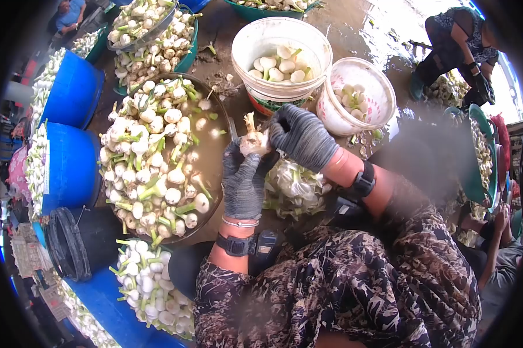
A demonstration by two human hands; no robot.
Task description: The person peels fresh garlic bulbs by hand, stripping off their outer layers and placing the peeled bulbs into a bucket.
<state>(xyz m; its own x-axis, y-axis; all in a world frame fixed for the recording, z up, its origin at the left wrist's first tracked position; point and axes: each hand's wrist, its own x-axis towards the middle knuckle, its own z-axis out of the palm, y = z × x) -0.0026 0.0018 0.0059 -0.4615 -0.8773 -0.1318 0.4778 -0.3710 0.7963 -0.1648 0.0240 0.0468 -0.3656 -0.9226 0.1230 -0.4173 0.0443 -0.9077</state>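
Just right of the wide basin (211,152) of pale bulbs and murky water, the gloved left hand (241,188) had its grip pinching a bulb (254,142) whose ragged stub pointed up. The gloved right hand (303,137) was curled against the bulb's side, though whether its grip was pinching anything, one could not tell. Loose peelings (296,188) lay right of the basin, two white buckets (243,49) stood beyond its upper right, and blue tubs (73,93) stood to its left.

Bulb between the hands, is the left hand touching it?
Touching: the head view shows the left hand holding the bulb, fingers against its lower side.
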